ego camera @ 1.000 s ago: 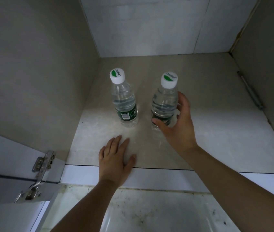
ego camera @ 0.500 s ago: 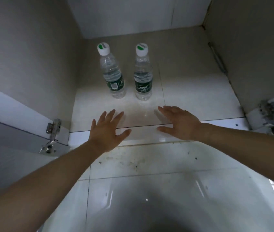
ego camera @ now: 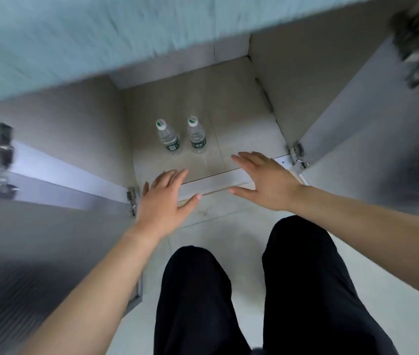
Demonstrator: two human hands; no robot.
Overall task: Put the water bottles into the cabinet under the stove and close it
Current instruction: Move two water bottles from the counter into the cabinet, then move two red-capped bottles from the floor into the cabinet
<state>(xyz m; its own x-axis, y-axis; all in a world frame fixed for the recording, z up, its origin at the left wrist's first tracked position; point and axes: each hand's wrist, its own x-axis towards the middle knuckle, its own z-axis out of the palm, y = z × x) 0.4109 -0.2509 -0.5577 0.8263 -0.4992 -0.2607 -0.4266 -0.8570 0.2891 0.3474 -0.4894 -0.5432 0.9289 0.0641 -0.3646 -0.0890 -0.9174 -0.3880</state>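
Water bottles, two of them, stand upright side by side on the pale tiled floor of the cabinet [ego camera: 241, 116], a little toward eleven o'clock from the centre of the view. The left bottle [ego camera: 168, 138] and the right bottle [ego camera: 197, 135] are clear plastic with white caps and dark green labels; they sit just beside each other, and whether they touch cannot be told. Both cabinet doors stand open: the left door [ego camera: 36, 226] swings out toward nine o'clock and the right door [ego camera: 382, 139] toward three o'clock, each blurred, with metal hinges showing on their inner faces. Both hands are empty and spread flat, palms down, fingers apart. The left hand [ego camera: 163, 201] is at about six o'clock from the bottles, over the front sill [ego camera: 213, 184] of the cabinet, its little-finger side close to the lower hinge [ego camera: 132, 198] of the left door; contact with the sill or hinge cannot be judged. The right hand [ego camera: 264, 180] is at about four o'clock from the bottles, over the same sill, fingers pointing toward ten o'clock. Neither hand touches a bottle; both are well apart from them. Below, at six o'clock, the person's legs in dark trousers [ego camera: 254, 290] are seen above a light tiled floor [ego camera: 216, 216].
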